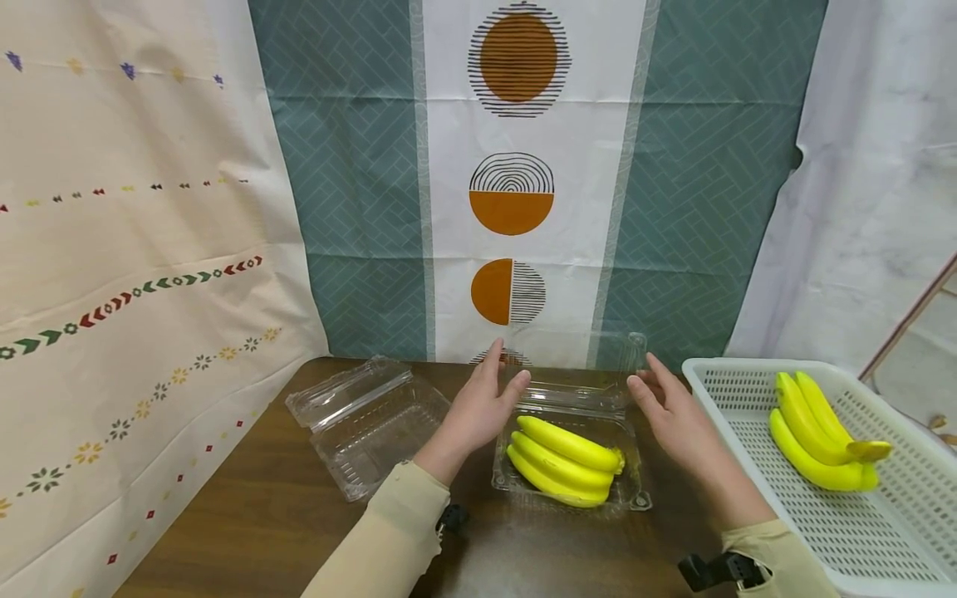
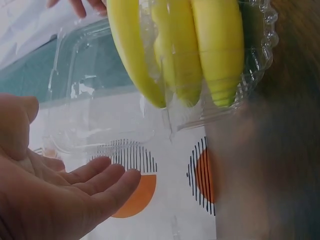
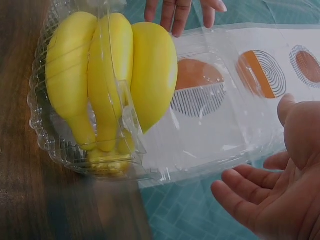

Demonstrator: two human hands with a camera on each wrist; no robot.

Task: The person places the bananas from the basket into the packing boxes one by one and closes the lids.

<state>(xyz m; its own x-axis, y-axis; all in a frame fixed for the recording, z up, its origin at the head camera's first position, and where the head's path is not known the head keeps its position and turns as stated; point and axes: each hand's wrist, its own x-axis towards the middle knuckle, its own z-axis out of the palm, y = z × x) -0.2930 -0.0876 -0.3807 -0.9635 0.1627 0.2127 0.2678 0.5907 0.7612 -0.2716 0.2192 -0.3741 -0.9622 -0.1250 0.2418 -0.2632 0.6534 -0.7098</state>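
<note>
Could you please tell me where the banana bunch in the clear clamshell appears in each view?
Head: banana bunch low, just right of centre.
Left wrist: banana bunch at the top, near centre.
Right wrist: banana bunch upper left.
Shared landmark: the clamshell's raised lid, beside the bananas.

No legible text, label, brand, number or sign is found in the head or wrist views.
</note>
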